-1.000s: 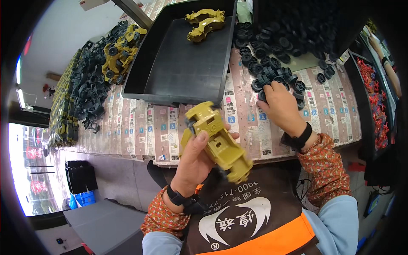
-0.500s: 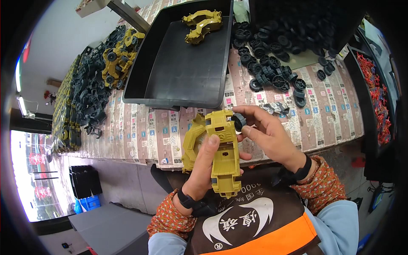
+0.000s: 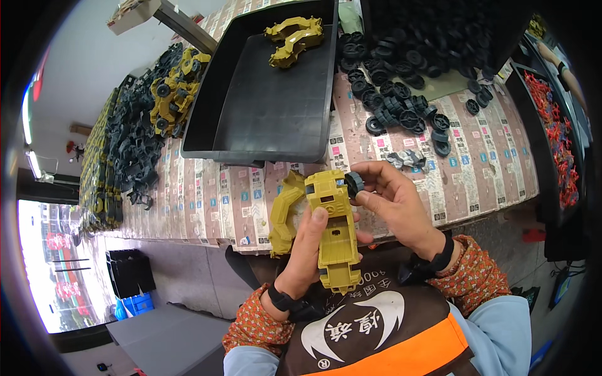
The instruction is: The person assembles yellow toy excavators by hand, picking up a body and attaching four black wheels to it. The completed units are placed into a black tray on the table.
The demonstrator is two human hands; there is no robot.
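My left hand [image 3: 305,245] is closed round a yellow plastic toy car body [image 3: 339,252], its thumb pressed on the upper face. My right hand [image 3: 401,207] pinches a small black toy wheel [image 3: 355,182] against the upper right side of that body. Whether the wheel is seated or only touching there, I cannot tell. A second yellow toy car body [image 3: 283,216] lies at the table's front edge, just left of the held one and partly hidden behind it.
A black tray [image 3: 251,155] with two yellow bodies [image 3: 295,41] stands ahead. Many black wheels [image 3: 407,103] lie to its right. Dark parts [image 3: 128,138] and yellow bodies with wheels [image 3: 172,94] are heaped at left. A bin of red pieces [image 3: 555,144] stands far right, near another person's arm [image 3: 569,78].
The held car body and both hands have shifted slightly down and to the right in the view. The wheel stays at the body's upper right side. Another person's arm has appeared at far right.
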